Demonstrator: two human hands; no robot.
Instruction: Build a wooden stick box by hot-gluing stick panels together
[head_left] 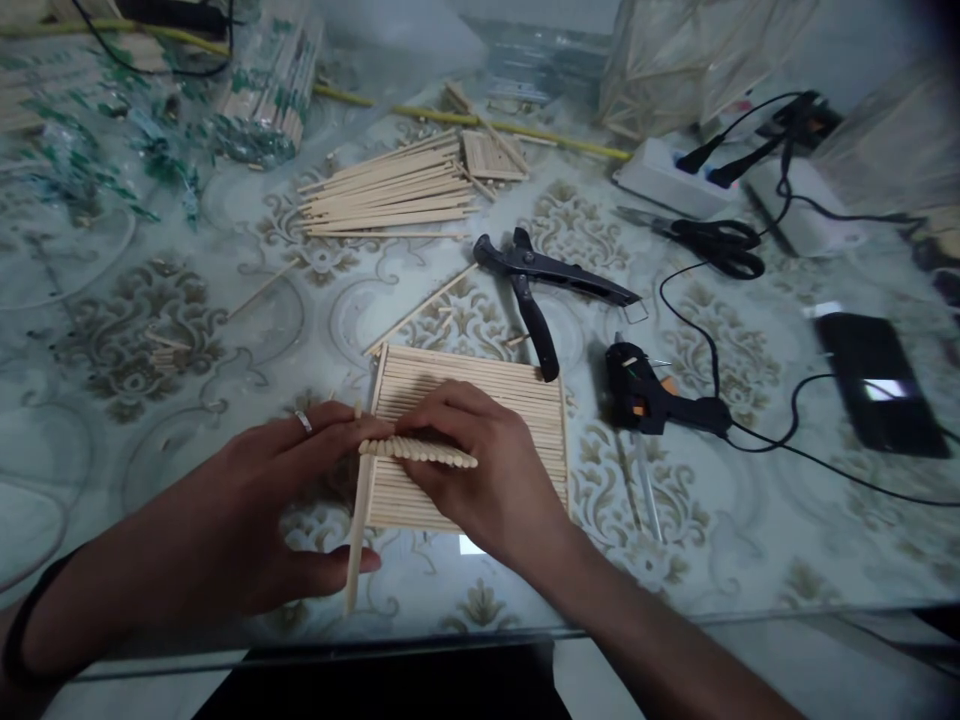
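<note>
My right hand (480, 460) is closed on a small panel of glued wooden sticks (427, 453), its round stick ends facing me. A pale wooden strip (357, 540) meets the panel's left end and slants down toward the table's front edge. My left hand (300, 500), with a ring on one finger, grips this strip, fingertips at the upper corner and thumb by the lower end. Beneath both hands lies a larger flat panel of sticks (465, 375), framed by thin sticks at its sides. My right hand hides part of it.
Black cutters (536, 275) touch the big panel's top right corner. To the right are a glue gun (660, 390) with its cord, scissors (705, 235), a power strip (675, 178) and a phone (881, 380). Loose sticks (390, 190) and bagged sticks (274, 80) lie behind.
</note>
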